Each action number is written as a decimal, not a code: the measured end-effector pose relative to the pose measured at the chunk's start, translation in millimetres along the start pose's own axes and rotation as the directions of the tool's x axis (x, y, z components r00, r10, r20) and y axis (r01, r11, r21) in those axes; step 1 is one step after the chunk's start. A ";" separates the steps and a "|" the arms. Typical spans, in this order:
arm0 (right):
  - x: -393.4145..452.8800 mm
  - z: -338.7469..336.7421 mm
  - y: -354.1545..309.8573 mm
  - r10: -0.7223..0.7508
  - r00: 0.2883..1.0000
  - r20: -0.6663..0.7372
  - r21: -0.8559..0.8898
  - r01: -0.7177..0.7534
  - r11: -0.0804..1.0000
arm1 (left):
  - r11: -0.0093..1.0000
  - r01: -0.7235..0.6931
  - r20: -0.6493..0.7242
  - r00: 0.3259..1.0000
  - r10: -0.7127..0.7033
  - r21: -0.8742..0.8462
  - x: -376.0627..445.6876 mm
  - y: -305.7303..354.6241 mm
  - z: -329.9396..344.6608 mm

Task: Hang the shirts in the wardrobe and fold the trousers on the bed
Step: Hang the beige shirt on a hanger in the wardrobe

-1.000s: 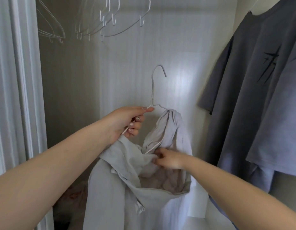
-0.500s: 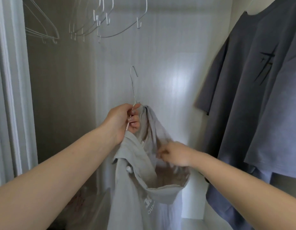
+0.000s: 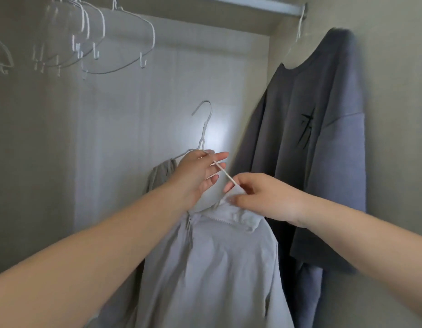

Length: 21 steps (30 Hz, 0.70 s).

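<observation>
The left hand (image 3: pixel 198 172) holds a white wire hanger (image 3: pixel 203 136) just below its neck, thumb and fingers closed in a narrow grip on the wire while the forefinger points out to the right. The hook stands free above the hand, not on any rail. The right hand (image 3: pixel 264 197) pinches the collar of a light grey zip shirt (image 3: pixel 212 263) and draws it onto the hanger's right arm, a bare stretch of which runs slanting between the two hands. The shirt's body hangs down below both hands, its zip on the left side of the neck opening; part of the cloth is bunched over the hanger's left arm behind the left wrist.

All this is inside the wardrobe. Its rail (image 3: pixel 252 4) crosses the top. A dark grey T-shirt (image 3: pixel 307 147) with a black mark on its chest hangs at the right end, against the side wall. Several empty white hangers (image 3: pixel 120 50) hang toward the upper left corner.
</observation>
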State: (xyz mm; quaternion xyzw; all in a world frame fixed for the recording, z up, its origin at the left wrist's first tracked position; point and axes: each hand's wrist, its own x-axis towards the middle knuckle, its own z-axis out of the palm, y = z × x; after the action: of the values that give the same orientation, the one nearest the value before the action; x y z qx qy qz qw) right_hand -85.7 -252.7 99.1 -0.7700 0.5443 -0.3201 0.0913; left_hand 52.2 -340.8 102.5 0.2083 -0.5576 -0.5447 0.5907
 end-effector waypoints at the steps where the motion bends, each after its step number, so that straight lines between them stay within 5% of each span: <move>1: -1.4 -6.9 2.4 -0.009 0.999 -0.052 0.017 0.010 1.000 | 1.000 -0.018 0.018 1.000 0.018 0.016 6.1 3.2 10.0; 5: 5.4 -41.9 7.8 0.043 0.961 -0.273 0.144 -0.004 0.990 | 0.965 -0.169 0.075 0.985 0.157 0.202 27.4 19.0 37.1; 11: 33.9 -115.1 -4.0 0.084 0.904 -0.420 0.113 -0.040 0.993 | 0.811 -0.401 0.175 0.916 0.361 0.426 63.4 34.7 51.5; 16: 69.0 -164.6 -19.5 0.071 0.852 -0.519 0.090 -0.028 0.996 | 0.471 -0.607 0.403 0.787 0.467 0.640 76.9 26.8 68.0; 21: 101.8 -208.2 -33.2 0.047 0.780 -0.624 0.078 0.002 0.997 | 0.498 -0.627 0.457 0.778 0.430 0.599 86.7 30.4 100.7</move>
State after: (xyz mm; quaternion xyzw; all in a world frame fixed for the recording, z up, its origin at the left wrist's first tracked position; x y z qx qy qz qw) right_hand -162.5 -287.7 317.5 -0.6100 0.5406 -0.5760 -0.0621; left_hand -43.1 -370.7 195.2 0.1713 -0.8305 -0.0903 0.5222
